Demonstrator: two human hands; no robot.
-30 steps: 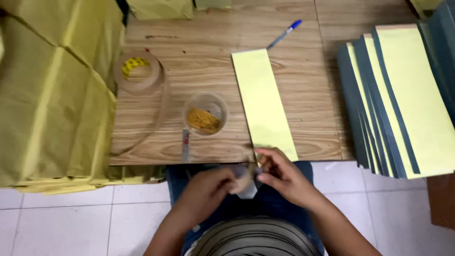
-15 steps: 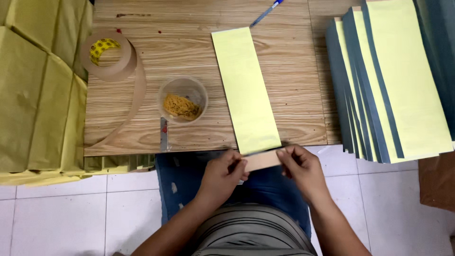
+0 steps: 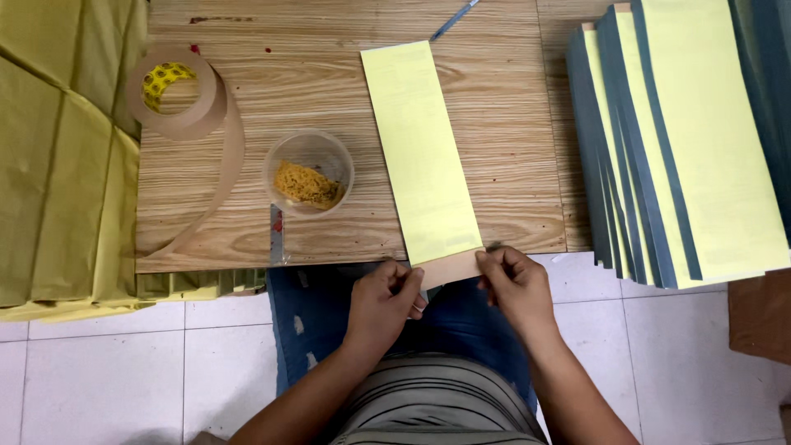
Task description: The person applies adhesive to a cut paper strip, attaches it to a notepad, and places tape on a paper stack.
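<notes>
A long pale yellow sheet lies lengthwise on the wooden table, its near end at the table's front edge. A short brown strip of tape sits across that near end. My left hand pinches the strip's left end and my right hand pinches its right end, both just off the table edge above my lap.
A brown tape roll with a loose tail lies at the left. A clear cup holds yellow bits, with a small blade beside it. Stacked yellow and grey sheets fill the right; yellow folded stock the left. A blue pen lies at the far edge.
My hands went from holding a small piece over my lap to stretching the brown strip across the yellow sheet's near end. The camera view shifted slightly.
</notes>
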